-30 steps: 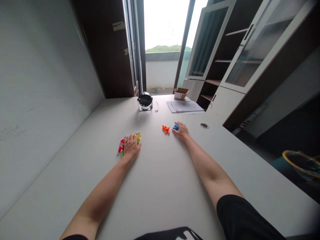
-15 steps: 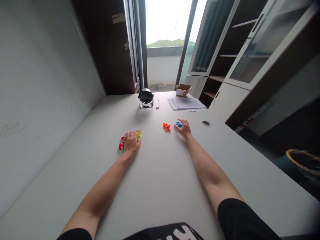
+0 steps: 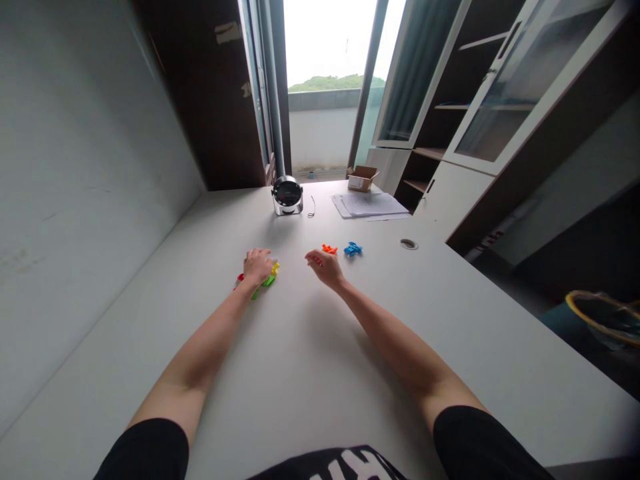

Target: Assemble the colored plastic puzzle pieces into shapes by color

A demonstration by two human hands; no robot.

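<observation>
**Left hand (image 3: 257,267) on a bright plastic cluster (image 3: 265,283), right hand (image 3: 325,267) just beside it**

We look down along two bare forearms stretched across a white desk (image 3: 320,373). The main risk, as we judge it, is a small nudge. These pieces look light, so a careless sweep of the right hand could push the orange piece (image 3: 329,249) into the blue piece (image 3: 353,249). Pressing or dragging with the left hand could likewise break up the cluster and scatter its parts.

The cluster lies flat on the desk, left of centre, partly hidden beneath the left hand. We can make out red, yellow and green knobbly shapes (how they join is hidden from us). Farther right and towards the back, the small orange and blue pieces lie close together, each with branching arms.

The left hand's fingers (image 3: 260,257) sit together, curled over the top of the cluster and touching it, though we cannot tell whether they are clamped on it. The right hand's fingers (image 3: 313,257) are loosely curled and close together, holding nothing we can see, and the orange piece lies just past them.

Beyond the hands stand a round chrome-rimmed device (image 3: 287,196), a stack of papers (image 3: 367,205) and a cardboard box (image 3: 362,179).
</observation>
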